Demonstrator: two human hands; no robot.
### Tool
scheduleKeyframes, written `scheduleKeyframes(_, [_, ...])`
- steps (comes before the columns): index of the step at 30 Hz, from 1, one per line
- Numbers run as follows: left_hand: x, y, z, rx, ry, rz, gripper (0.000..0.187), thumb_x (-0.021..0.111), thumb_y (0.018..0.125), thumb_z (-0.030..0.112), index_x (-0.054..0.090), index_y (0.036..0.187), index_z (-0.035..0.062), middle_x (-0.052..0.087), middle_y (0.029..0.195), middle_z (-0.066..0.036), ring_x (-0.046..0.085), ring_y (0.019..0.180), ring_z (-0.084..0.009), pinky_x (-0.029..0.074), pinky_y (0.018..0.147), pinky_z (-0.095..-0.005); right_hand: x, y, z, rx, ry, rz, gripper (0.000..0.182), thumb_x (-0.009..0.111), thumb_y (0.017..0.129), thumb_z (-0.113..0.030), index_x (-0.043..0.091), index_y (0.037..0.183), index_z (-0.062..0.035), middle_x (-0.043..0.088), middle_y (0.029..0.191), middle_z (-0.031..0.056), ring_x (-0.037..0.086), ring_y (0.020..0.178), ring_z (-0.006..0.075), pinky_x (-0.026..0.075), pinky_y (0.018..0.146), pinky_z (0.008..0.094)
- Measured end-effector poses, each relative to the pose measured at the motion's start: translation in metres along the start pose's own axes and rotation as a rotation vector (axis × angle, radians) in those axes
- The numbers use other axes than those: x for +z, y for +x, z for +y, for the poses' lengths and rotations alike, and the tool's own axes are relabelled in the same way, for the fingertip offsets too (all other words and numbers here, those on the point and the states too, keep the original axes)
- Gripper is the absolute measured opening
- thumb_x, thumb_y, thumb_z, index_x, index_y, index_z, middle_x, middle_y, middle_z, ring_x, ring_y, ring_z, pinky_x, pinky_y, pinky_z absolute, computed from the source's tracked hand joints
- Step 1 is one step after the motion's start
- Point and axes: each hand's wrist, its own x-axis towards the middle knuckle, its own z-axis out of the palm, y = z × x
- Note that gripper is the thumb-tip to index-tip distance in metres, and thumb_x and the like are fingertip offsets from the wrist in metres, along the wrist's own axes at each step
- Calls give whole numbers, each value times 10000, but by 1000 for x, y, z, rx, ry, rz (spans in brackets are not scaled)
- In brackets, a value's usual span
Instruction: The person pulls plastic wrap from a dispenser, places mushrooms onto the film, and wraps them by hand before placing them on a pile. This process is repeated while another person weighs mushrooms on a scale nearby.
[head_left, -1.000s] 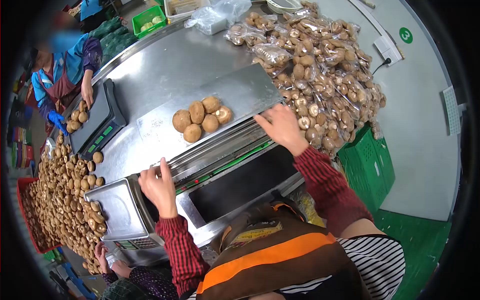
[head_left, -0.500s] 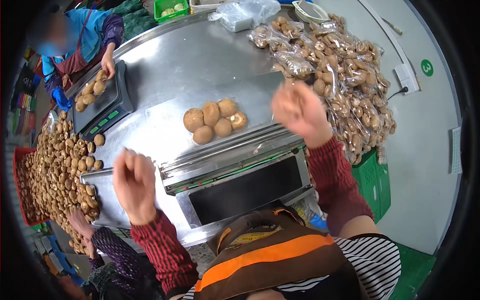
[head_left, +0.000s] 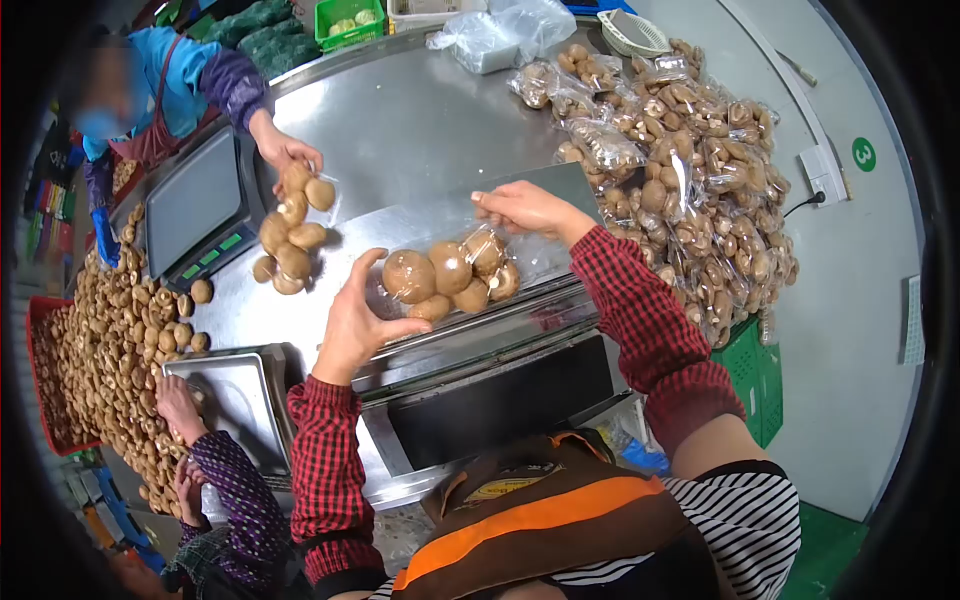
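Observation:
A group of brown mushrooms [head_left: 452,268] lies under shiny clear plastic film [head_left: 545,256] at the middle of the metal table's front edge. My left hand [head_left: 355,318] is at the left end of the group, thumb and fingers spread apart in a wide curve. Above the group's right side, my right hand [head_left: 530,210] is closed in a pinch; the film's edge appears to be between the fingertips, though it is hard to see. Below the mushrooms runs the wrapping machine's dark panel [head_left: 500,393].
A co-worker's hand [head_left: 285,150] holds bunched mushrooms [head_left: 292,238] beside a scale [head_left: 195,210]. Loose mushrooms [head_left: 110,350] are heaped left, where another person's hand [head_left: 180,408] reaches by a metal tray [head_left: 232,400]. Bagged mushrooms [head_left: 690,200] are piled right.
Both my hands have come down and inward to the mushrooms, which now have film over them. The co-worker has moved mushrooms off the scale toward me. A metal tray at left is more exposed.

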Motion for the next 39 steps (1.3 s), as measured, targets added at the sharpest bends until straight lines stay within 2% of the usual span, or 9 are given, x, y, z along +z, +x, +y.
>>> scheduleKeyframes(4, [8,-10,-11,-37,-49,106,1025,935,584,248,334,1378,8,632,1076,-165,625,1014,-220,499,880,-312,-24,-23,-14,95,-484,-197,646,512,903,-631,678,839,-10,588,782,43,511,678,142,436,589,300])
scheduleKeyframes(7, [4,-26,-23,-283,-418,70,468,733,865,271,573,1174,-42,663,900,-94,574,792,-119,481,711,-289,-24,-28,40,-336,-341,-99,482,577,945,-444,655,891,28,607,903,72,587,833,167,501,719,311])
scheduleKeyframes(10, [8,-32,-28,-295,-203,120,312,572,973,249,652,947,-51,631,757,-52,481,671,-96,426,601,-300,6,-29,51,-124,123,29,437,528,979,-380,630,966,45,624,982,121,631,871,196,528,704,319])
scheduleKeyframes(17, [41,-67,20,-252,-167,491,363,551,991,234,608,756,-37,451,563,12,366,555,-60,321,499,-266,27,-152,18,-34,541,111,343,443,1023,-292,480,1178,12,574,1105,103,645,922,228,588,680,323])
scheduleKeyframes(23, [41,-131,45,-629,-155,113,421,580,980,265,483,639,39,423,557,35,363,492,-48,291,434,-247,78,-268,62,161,734,68,317,431,1031,-278,478,1157,9,583,1124,101,666,959,251,598,708,327])
scheduleKeyframes(28, [93,-167,9,-352,-450,270,304,508,1016,223,457,776,44,410,679,40,358,640,-52,321,547,-246,133,-279,91,72,218,693,300,499,1007,-259,503,830,-17,536,606,55,545,582,103,463,533,276])
scheduleKeyframes(34, [125,-180,-20,-48,353,249,352,606,948,228,510,672,31,501,586,-147,483,505,-293,391,481,-394,158,-327,197,84,-59,1055,319,570,966,-213,484,755,11,468,576,162,424,492,229,389,501,367])
scheduleKeyframes(35, [133,-175,-23,16,469,226,344,629,929,233,526,668,34,545,606,-153,520,530,-345,404,484,-416,163,-324,225,141,-69,1103,323,563,959,-231,481,754,4,530,640,217,543,587,413,413,525,433])
scheduleKeyframes(39, [167,-147,-14,251,556,224,354,666,884,248,526,625,50,566,619,-144,561,570,-354,408,506,-451,223,-281,279,-4,225,1146,296,476,1000,-295,544,915,-20,581,862,215,571,780,349,462,666,420])
